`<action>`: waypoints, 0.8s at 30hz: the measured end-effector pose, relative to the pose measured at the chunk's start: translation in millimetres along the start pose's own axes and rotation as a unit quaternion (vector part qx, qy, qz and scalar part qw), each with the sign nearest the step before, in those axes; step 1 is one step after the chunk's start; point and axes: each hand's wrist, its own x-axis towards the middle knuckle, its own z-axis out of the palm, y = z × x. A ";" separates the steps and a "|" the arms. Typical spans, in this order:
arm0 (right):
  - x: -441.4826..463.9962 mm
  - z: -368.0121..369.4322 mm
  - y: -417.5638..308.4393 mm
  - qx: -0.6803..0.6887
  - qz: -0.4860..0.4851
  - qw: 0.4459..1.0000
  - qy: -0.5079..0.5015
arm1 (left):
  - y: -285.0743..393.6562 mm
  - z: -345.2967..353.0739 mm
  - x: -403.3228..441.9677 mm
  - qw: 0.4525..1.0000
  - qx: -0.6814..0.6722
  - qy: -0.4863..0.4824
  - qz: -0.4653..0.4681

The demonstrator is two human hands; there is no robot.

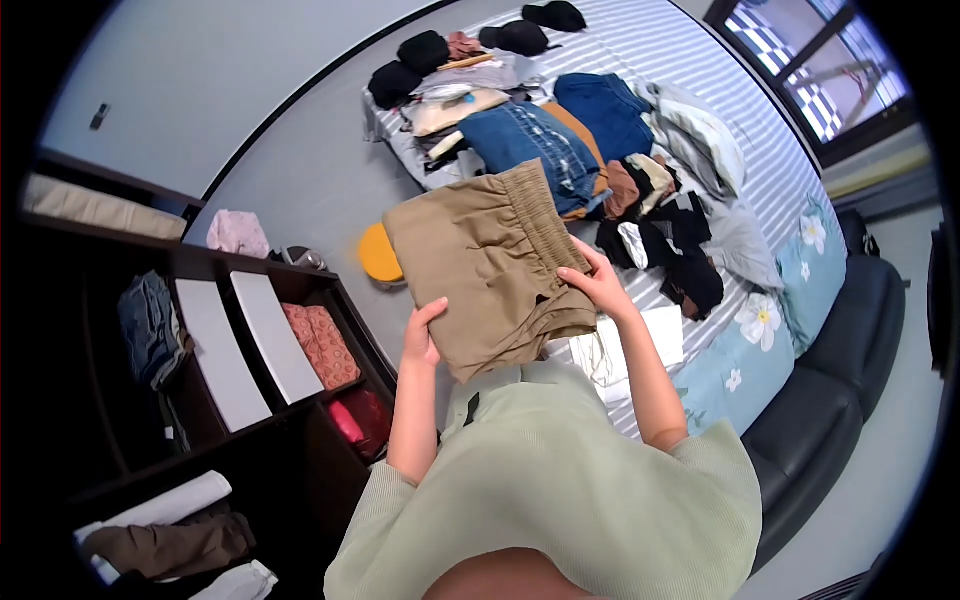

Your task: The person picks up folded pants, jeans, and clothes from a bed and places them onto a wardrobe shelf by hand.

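Observation:
A folded pair of tan shorts (470, 265) with a gathered elastic waistband is held up in front of my body. My left hand (424, 335) grips its lower left edge, thumb on top and fingers behind the cloth. On the right, my right hand (598, 283) holds the waistband side, its thumb resting on the fabric. Behind the shorts, blue jeans (530, 145) lie on the striped bed (690, 50), beside a darker blue denim garment (603, 110). Black clothes (685, 250) are heaped to the right, and a white cloth (650, 345) lies near my right forearm.
On the left stands a dark open cabinet (320, 440) holding folded jeans (150, 330) and a red patterned cloth (320, 345). A yellow round object (379, 252) is beyond the shorts. Black caps (515, 38) lie at the bed's far end; a black leather headboard (830, 400) is right.

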 end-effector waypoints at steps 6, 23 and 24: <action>36.4 68.5 -22.1 0.016 0.008 0.998 -0.060 | 45.0 -38.3 -23.3 0.999 -0.015 0.017 0.036; 136.3 277.8 -18.8 0.008 -0.006 0.984 -0.178 | 182.5 -143.8 -95.3 0.977 -0.076 0.102 0.169; 141.3 287.7 -18.0 0.021 -0.003 0.982 -0.188 | 190.8 -140.0 -102.0 0.972 -0.064 0.111 0.195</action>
